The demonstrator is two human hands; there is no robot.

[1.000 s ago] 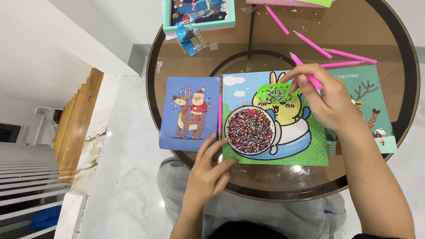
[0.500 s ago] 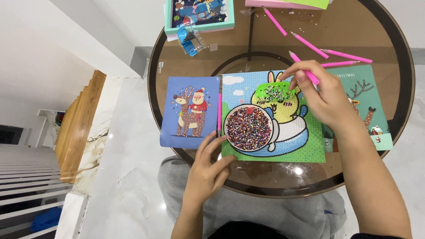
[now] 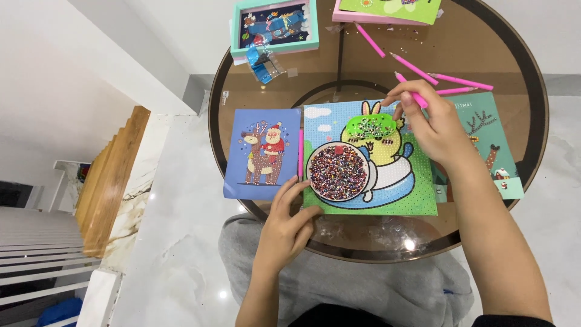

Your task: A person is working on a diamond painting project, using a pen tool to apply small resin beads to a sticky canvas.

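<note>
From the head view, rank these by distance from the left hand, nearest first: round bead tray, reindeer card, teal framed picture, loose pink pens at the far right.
Measured from the left hand:
1. Round bead tray, just ahead and right of the fingertips.
2. Reindeer card, ahead on the left; close to the tray's distance, though slightly farther.
3. Loose pink pens, far right.
4. Teal framed picture, at the table's far edge.

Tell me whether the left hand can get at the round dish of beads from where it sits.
Probably yes. The left hand rests on the bunny picture's lower left corner, right beside the round dish of beads, with nothing between them; the right hand works higher up with a pink pen.
</note>
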